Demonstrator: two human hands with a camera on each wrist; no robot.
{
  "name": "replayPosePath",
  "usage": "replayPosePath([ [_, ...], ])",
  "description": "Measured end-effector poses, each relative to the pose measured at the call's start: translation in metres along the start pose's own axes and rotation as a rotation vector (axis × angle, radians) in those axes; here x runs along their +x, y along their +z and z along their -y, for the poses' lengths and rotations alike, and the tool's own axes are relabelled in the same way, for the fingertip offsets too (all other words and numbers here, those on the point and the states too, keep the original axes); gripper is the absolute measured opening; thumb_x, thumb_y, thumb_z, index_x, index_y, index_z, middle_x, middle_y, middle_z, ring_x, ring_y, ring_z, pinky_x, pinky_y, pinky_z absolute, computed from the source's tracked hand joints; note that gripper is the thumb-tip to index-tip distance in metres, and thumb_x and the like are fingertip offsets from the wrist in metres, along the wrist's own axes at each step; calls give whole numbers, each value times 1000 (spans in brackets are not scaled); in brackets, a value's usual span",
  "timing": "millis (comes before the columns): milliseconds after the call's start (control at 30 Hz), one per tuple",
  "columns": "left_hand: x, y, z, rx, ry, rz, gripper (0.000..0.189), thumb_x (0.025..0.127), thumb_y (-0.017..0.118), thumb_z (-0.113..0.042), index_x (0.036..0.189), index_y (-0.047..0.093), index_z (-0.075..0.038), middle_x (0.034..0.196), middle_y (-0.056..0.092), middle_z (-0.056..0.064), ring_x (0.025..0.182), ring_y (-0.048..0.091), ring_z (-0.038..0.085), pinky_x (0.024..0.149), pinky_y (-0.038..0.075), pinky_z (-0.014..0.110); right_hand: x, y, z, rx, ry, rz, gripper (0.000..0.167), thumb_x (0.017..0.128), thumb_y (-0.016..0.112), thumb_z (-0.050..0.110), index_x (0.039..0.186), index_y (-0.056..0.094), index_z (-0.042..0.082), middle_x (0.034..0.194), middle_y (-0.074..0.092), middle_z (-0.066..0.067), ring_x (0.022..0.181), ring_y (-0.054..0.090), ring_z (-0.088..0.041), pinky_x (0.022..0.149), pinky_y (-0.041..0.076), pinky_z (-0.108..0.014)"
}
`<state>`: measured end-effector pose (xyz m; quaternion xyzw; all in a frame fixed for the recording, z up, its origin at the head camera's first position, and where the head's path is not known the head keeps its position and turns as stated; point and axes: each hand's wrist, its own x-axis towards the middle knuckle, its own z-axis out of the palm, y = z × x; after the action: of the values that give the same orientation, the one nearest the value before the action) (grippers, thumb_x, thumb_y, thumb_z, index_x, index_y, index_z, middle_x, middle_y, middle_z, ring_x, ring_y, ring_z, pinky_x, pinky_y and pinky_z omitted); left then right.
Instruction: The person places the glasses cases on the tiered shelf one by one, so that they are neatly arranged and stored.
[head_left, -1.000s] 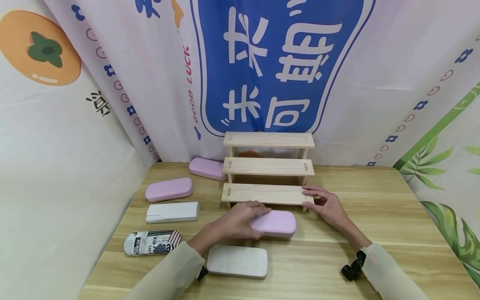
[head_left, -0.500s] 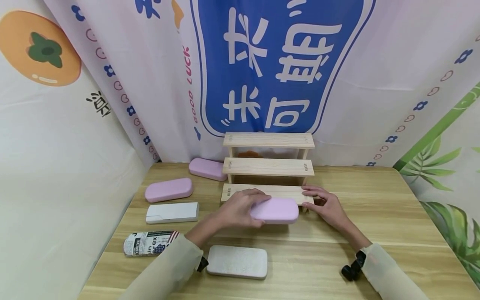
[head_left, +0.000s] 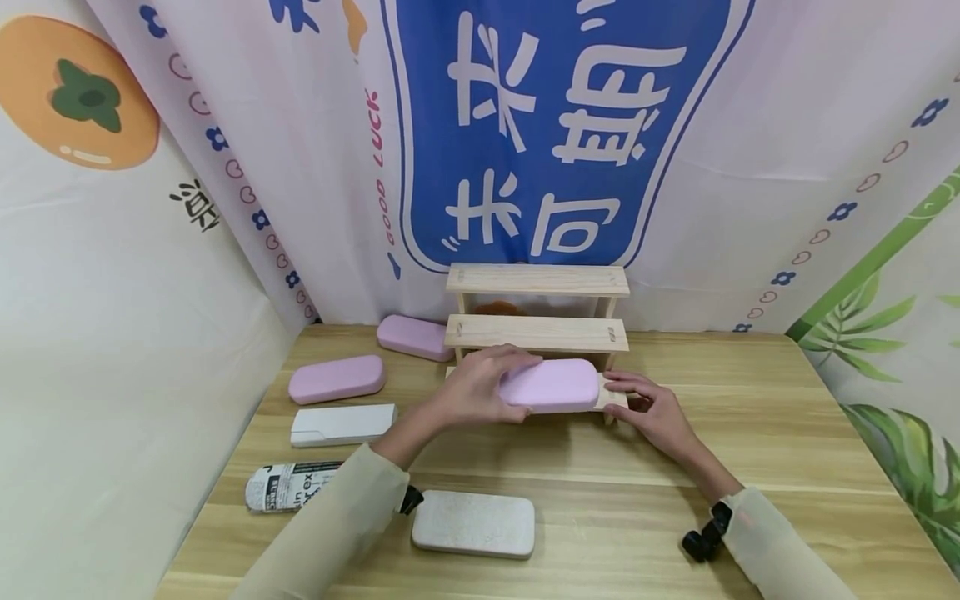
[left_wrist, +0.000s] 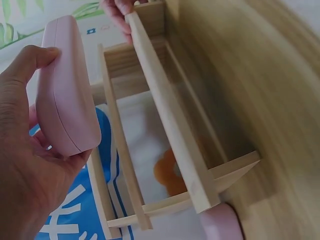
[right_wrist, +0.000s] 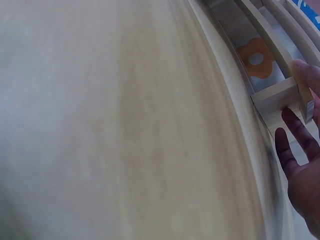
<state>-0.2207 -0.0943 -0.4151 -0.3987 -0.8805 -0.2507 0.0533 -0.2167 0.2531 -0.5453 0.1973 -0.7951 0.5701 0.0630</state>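
Observation:
My left hand (head_left: 480, 390) grips a pink glasses case (head_left: 555, 385) by its left end, thumb on the near side. In the left wrist view the case (left_wrist: 70, 95) is lifted clear beside the steps, its lid seam showing closed. Behind it stands a three-step wooden rack (head_left: 536, 332); case and hand cover much of the lowest step in the head view. My right hand (head_left: 660, 418) holds the right end of that step. The right wrist view shows its thumb on the board and fingers (right_wrist: 299, 132) by the end support.
Two more pink cases, one nearer (head_left: 337, 380) and one behind (head_left: 414, 337), lie left of the rack. Below them are a white case (head_left: 343, 425) and a newsprint-patterned case (head_left: 288, 487), partly behind my left sleeve. A grey-white case (head_left: 474, 523) lies in front. A printed curtain (head_left: 720, 208) hangs behind.
My left hand has raised the pink glasses case from the tabletop and carried it away from me, up over the lowest step. My right hand has stayed on the rack.

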Motion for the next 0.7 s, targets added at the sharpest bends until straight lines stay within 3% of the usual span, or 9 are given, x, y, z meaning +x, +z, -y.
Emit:
replayPosePath([
  [100, 6, -5, 1, 2, 9, -3, 74, 76, 89, -36, 143, 67, -15, 133, 71, 6, 105, 66, 16, 76, 53, 26, 0, 0, -1, 2, 3, 0, 34, 91, 83, 3, 124, 77, 7, 143, 66, -16, 128, 59, 1, 86, 57, -17],
  [300, 19, -15, 1, 28, 30, -14, 73, 77, 89, -38, 143, 67, -13, 136, 70, 9, 114, 67, 20, 86, 57, 30, -1, -1, -2, 9, 14, 6, 33, 92, 82, 4, 125, 77, 6, 144, 65, -16, 127, 60, 1, 88, 57, -17],
  [500, 34, -25, -2, 8, 4, 6, 76, 78, 90, -36, 146, 65, -13, 139, 68, 8, 108, 65, 18, 81, 56, 28, -1, 0, -1, -16, 24, 11, 32, 93, 81, 6, 125, 77, 7, 145, 65, -13, 127, 58, 2, 89, 55, -16],
  [700, 47, -33, -4, 3, -1, -1, 75, 79, 89, -37, 146, 65, -13, 138, 68, 9, 110, 66, 20, 81, 56, 28, -1, 1, 0, -31, 20, 15, 33, 92, 79, -1, 125, 75, -1, 145, 63, -21, 124, 61, 2, 88, 55, -16],
])
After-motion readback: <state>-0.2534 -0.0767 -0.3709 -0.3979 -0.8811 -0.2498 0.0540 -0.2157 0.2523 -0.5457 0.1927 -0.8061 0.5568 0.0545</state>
